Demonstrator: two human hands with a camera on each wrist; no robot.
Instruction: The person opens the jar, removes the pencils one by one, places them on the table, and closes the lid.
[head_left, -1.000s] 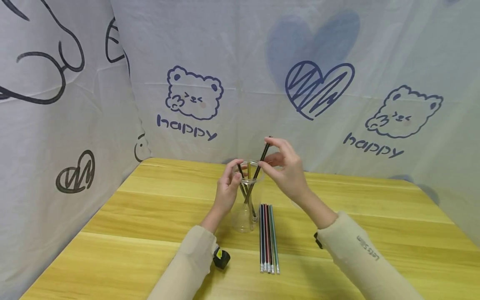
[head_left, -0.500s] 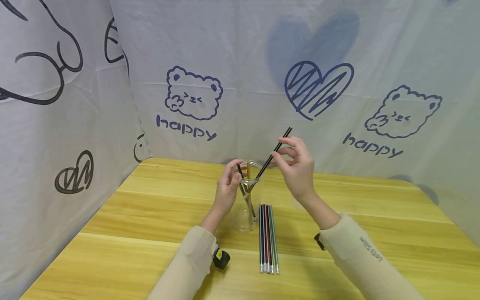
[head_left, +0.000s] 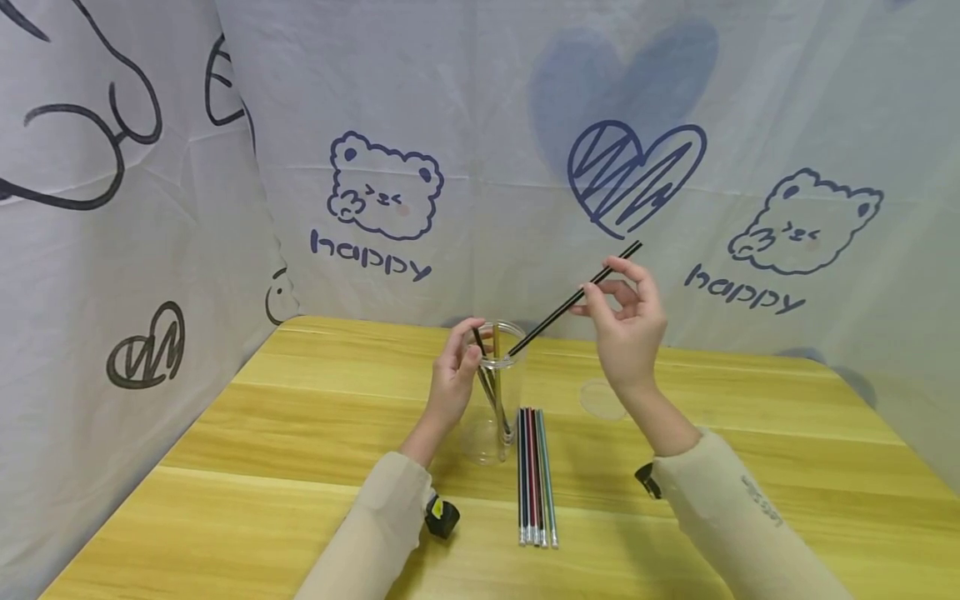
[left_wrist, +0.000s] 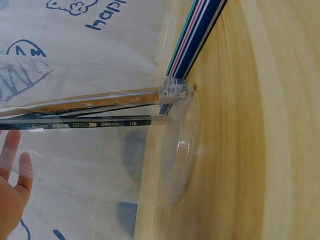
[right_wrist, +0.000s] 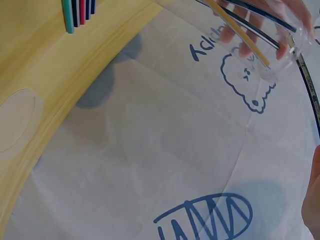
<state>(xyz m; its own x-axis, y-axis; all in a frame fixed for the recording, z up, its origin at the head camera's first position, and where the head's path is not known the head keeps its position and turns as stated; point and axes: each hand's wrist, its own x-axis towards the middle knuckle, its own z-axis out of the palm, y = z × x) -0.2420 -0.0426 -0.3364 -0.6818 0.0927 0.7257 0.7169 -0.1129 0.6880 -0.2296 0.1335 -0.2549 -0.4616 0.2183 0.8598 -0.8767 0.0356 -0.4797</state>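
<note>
My right hand (head_left: 626,333) pinched a black pencil (head_left: 573,298) tilted toward two o'clock; my left hand (head_left: 453,379) gripped the clear cup (head_left: 498,400)

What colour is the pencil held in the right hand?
The thin black pencil, pinched by the right hand, is black; the head view shows it best.

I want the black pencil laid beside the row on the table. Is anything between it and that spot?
Nothing visible does. The right hand holds the black pencil in the air, and the table right of the row of pencils is bare.
</note>
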